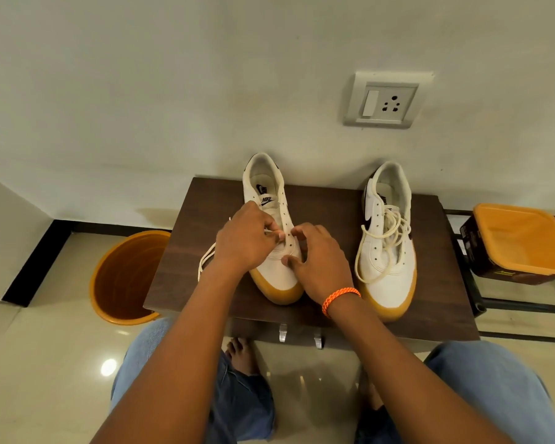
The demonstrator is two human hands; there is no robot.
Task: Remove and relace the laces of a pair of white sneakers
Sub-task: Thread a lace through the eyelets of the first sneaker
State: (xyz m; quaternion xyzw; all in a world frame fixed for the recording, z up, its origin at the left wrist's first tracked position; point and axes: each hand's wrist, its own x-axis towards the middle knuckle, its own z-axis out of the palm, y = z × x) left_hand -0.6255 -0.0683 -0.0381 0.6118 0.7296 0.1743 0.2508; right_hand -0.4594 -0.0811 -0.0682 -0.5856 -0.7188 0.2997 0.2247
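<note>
On the dark wooden table (pixel 205 277), the left hand (pixel 242 243) pinches the loose lace (pixel 205 259) at the lower eyelets of the left sneaker (pixel 274 270), while the right hand (pixel 318 257) rests on the toe with curled fingers steadying the shoe, holding nothing that can be made out. The risk, as a judgement: the lace tip may miss or fray against the small eyelet, or enter the wrong hole, giving uneven ends; the free length trailing off the table's left side could snag and pull through. The shoe could also slide toward the near edge if pressed. Counted: two sneakers, the right sneaker (pixel 386 245) with its own lace (pixel 385 232) loosely tangled on top; two laces; one orange bucket (pixel 122 277); one lidded box (pixel 519 248); one wall socket (pixel 385 100).
</note>
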